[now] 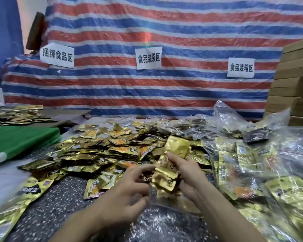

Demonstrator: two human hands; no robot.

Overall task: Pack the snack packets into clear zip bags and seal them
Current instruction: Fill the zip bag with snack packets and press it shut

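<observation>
gold snack packets gripped in the right hand; the left hand touches them, its hold unclear.

Head cam, looks fwd/down, close over hands, tarp wall behind.

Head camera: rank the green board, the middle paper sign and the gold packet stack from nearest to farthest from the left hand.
1. Gold packet stack, at the fingertips of the left hand, gripped by the right hand.
2. Green board, off to the left.
3. Middle paper sign, on the striped tarp at the back.
</observation>
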